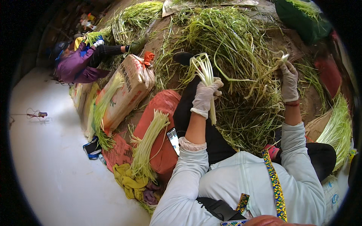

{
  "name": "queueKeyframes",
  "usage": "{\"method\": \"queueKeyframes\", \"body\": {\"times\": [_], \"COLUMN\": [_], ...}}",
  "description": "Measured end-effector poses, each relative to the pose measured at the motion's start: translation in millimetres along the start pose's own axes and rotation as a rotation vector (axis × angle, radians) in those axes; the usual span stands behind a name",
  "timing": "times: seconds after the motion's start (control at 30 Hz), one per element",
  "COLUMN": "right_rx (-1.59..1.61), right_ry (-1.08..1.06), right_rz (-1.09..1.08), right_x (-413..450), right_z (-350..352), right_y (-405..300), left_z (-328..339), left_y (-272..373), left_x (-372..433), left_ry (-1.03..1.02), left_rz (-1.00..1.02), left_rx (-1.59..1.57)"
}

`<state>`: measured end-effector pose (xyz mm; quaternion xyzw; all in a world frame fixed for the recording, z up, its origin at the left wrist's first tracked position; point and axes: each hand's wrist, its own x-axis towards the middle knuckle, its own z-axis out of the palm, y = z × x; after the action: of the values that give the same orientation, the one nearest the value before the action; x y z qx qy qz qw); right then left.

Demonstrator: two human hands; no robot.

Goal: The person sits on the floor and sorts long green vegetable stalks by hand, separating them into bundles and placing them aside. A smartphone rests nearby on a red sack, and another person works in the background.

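My left hand (206, 94), in a pale thin glove, is closed around a small bunch of whitish-green stalks (208, 70); their pale ends point away from me. My gloved right hand (288, 76) is raised to the right and pinches withered, yellowish leaf strips (264, 74) that hang down to the left. Between my hands a single long green stalk (234, 80) bends over the heap. A large heap of loose green leaves (226, 36) lies on the ground before me.
A bundle of trimmed stalks (150, 141) lies on a red sack (167, 103) beside a lit phone (173, 141). Farther left stands a tied white sack (128, 87) with more stalks against it. Another person (79, 63) sits at the upper left. Stalks (336, 130) lie at the right.
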<state>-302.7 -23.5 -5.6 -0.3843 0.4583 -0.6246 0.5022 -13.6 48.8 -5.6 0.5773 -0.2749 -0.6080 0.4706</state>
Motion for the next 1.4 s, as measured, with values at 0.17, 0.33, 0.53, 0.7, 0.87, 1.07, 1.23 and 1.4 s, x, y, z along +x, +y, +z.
{"method": "queueKeyframes", "body": {"times": [0.17, 0.33, 0.53, 0.7, 0.87, 1.07, 1.23, 1.4], "right_rx": [-0.427, -0.811, -0.858, -1.096, -1.442, -1.873, -0.41, -0.183], "right_ry": [-0.586, -0.828, -0.806, -0.824, -0.801, -0.829, -1.026, -1.023], "right_rz": [-0.187, -0.297, -0.379, -0.422, -0.452, 0.25, -0.22, 0.457], "right_x": [-27.0, -56.2, -57.1, -40.6, -10.9, 9.0, -26.8, -80.7], "right_z": [41.8, 85.7, 71.4, 33.7, -38.6, -67.6, 74.5, 114.9], "right_y": [2.3, 15.9, 18.3, 41.4, 86.0, 51.7, 25.3, 23.9], "left_z": [2.3, 23.4, 11.8, -15.0, -52.5, -67.7, -22.8, -41.6], "left_y": [10.8, 0.2, 0.4, 12.3, 20.6, 25.8, 7.7, 23.7], "left_x": [-1.7, 0.4, 2.1, 7.8, 9.2, 3.3, 11.2, 15.8], "left_ry": [-0.116, -0.174, -0.001, 0.074, 0.103, 0.094, -0.001, -0.214], "left_rz": [0.101, 0.04, 0.052, 0.144, 0.285, 0.258, 0.118, 0.263], "left_rx": [-0.222, -0.071, 0.008, -0.367, -0.612, -0.701, -0.631, -0.97]}}
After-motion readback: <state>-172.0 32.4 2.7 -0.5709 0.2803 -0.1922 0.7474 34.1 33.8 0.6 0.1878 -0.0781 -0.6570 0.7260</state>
